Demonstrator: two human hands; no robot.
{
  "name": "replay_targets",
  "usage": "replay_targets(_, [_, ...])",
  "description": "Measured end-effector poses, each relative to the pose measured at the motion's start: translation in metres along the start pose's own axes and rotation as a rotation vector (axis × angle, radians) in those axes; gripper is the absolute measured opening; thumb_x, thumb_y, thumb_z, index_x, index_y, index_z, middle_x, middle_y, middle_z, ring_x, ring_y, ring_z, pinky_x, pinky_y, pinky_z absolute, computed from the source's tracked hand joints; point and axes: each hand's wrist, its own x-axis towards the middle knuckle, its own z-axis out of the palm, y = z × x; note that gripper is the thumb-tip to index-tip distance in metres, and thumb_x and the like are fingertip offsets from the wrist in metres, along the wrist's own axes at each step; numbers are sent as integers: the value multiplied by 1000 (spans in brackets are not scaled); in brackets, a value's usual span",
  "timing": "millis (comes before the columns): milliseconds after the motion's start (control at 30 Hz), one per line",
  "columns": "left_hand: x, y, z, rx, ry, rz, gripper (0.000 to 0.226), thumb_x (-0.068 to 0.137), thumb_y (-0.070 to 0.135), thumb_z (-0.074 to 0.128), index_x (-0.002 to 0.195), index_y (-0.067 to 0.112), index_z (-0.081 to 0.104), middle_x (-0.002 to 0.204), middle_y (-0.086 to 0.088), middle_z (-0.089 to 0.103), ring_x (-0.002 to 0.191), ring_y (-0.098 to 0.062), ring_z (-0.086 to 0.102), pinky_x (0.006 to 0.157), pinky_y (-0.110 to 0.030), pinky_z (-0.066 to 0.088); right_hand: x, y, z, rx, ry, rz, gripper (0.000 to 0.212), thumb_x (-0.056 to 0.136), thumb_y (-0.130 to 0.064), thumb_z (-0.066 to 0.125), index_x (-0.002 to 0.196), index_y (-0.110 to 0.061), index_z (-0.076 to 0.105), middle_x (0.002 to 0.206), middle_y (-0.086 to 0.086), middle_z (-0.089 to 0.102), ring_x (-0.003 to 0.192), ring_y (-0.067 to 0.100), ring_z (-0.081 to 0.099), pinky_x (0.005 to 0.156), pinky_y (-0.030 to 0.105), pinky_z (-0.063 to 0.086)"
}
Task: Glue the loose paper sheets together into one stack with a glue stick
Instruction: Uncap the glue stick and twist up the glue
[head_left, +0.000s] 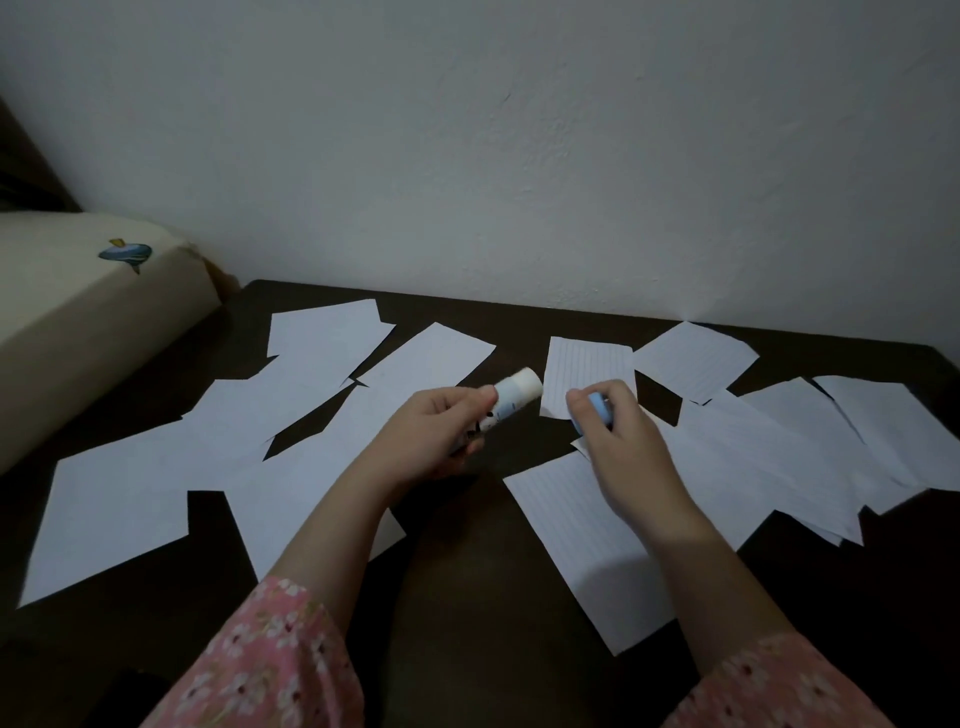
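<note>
Both hands are raised above the middle of a dark table (467, 597), toward its far edge. The left hand (436, 436) grips the glue stick (506, 397) by its lower body: the fingers curl over the barrel from above and the thumb closes beneath, so the tube runs out of the fist up and to the right. Its white upper end stands clear of the fingertips and points toward the right hand. The base of the tube is hidden in the palm.

The right hand (618, 441) is curled around a small light-blue cap (597, 408). Only a strip of the cap shows between thumb and forefinger; the remaining fingers wrap over it. Cap and glue stick are apart, with a narrow gap between them.

Loose paper sheets (322, 338) lie flat and scattered across the table, many overlapping at their corners. One group spreads from the far edge down toward the left edge; another group fans out toward the right edge. A lined sheet (582, 369) lies near the far edge, just behind the right hand, and a larger lined sheet (576, 530) lies under the right forearm, nearer the front edge. No stack is formed.

A cream cushion (78, 322) with a small blue print adjoins the far left corner. Pink floral sleeves (280, 665) cover both forearms at the near edge.
</note>
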Motion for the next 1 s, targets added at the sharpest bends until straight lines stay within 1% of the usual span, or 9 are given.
replay_targets(133, [2,1,-4,-34,71,49,28,94,50,47,104,28,63,85,-3,61,71,-10,57,59,-19,48,5,0,7,-139,-14,-32,21,96,-38,50,112,-25,50,103,-3,52,86,11,55,64,13,45])
replay_targets(300, [5,1,-1,-13,140,55,31,95,50,45,116,31,57,99,-1,60,83,-11,59,59,-18,47,15,-14,24,-384,-188,-82,36,96,-29,55,131,-34,50,126,0,43,104,10,48,82,19,43])
replay_targets(467, [4,2,-5,-28,169,58,34,95,49,46,120,28,57,101,-3,60,84,-12,58,58,-19,45,19,-20,29,-433,-215,-82,47,92,-24,63,136,-29,47,131,1,46,117,16,50,97,28,44])
replay_targets(600, [5,1,-8,-43,173,51,34,94,49,48,117,27,59,95,-4,61,80,-10,58,57,-18,46,23,-17,33,-434,-227,-74,43,89,-23,67,129,-23,53,126,0,54,109,11,53,92,25,45])
replay_targets(700, [4,1,-10,-38,178,42,31,94,47,48,115,27,59,95,-3,61,79,-10,58,56,-17,45,24,-14,33,-407,-224,-71,43,88,-23,67,129,-22,55,125,-1,56,102,6,50,89,22,43])
replay_targets(767, [4,0,-10,-29,179,41,31,94,47,48,115,27,59,94,-2,60,78,-10,58,55,-17,45,23,-14,33,-396,-232,-67,48,88,-24,67,133,-21,52,128,0,55,104,7,50,90,22,43])
replay_targets(867, [4,0,-8,-23,176,40,32,94,48,48,116,28,59,93,-2,61,79,-10,58,58,-20,45,20,-15,29,-357,-231,-23,66,86,-27,70,144,-22,40,133,0,49,116,13,50,96,27,43])
replay_targets(933, [3,2,-5,-57,148,35,31,94,48,49,114,28,60,90,-3,61,77,-10,58,58,-20,46,17,-18,25,-326,-153,-60,62,87,-31,68,143,-24,41,132,-2,47,116,11,49,92,25,44])
replay_targets(1000, [0,6,-1,-167,96,9,30,94,46,50,113,26,61,87,-5,61,75,-11,57,61,-21,47,11,-21,19,-223,-14,-133,46,92,-33,60,136,-25,49,124,-7,50,108,5,49,82,17,43])
